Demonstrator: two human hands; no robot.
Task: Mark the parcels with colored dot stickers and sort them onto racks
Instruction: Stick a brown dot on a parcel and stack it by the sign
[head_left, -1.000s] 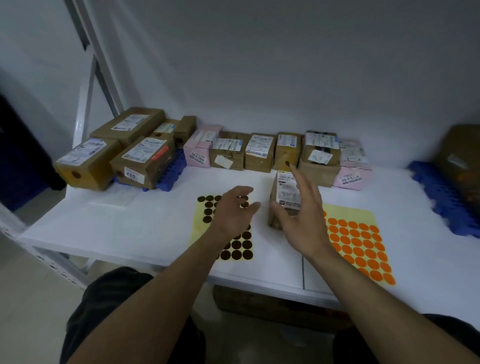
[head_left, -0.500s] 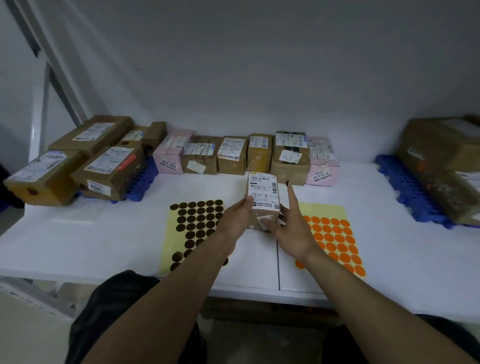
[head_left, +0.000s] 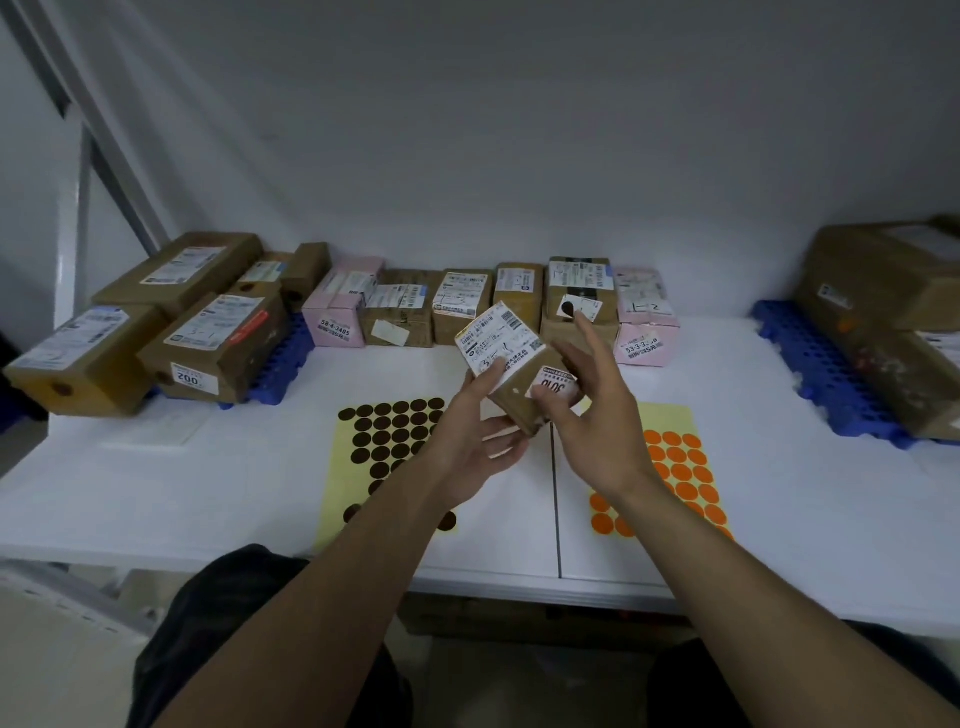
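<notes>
We hold the small parcel tilted above the table, between the brown-dot sheet and orange-dot sheet. Our left hand grips it; our right hand touches it, fingers spread.

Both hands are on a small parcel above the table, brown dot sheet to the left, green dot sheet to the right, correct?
No: the head view shows the sheet to the right is an orange dot sheet, not green. The left hand and right hand are on the parcel above the table, brown dot sheet to the left.
</notes>
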